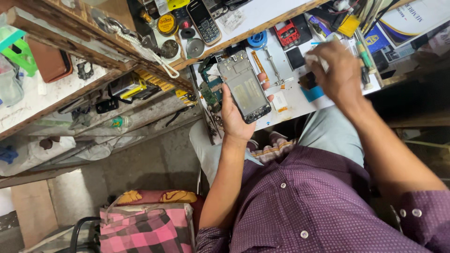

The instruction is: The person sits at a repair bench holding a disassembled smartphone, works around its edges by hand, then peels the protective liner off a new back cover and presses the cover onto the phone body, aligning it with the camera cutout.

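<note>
My left hand (234,117) holds an opened phone frame (243,86) with its bare inner side facing up, just in front of the white work mat (290,100). My right hand (335,70) is over the mat to the right, fingers closed on a small white wad (313,60), pressed near a small dark part (307,80) and a blue patch (313,93). A green circuit board (211,91) lies beside the left hand. My purple shirt fills the lower right.
A keypad phone (204,21), round tins and solder spool (257,40) crowd the bench top. Tweezers (274,68), a red tool (287,33) and screwdrivers (363,61) lie on the mat. Wooden shelves (70,42) stand left; a pink checked bag (145,227) is on the floor.
</note>
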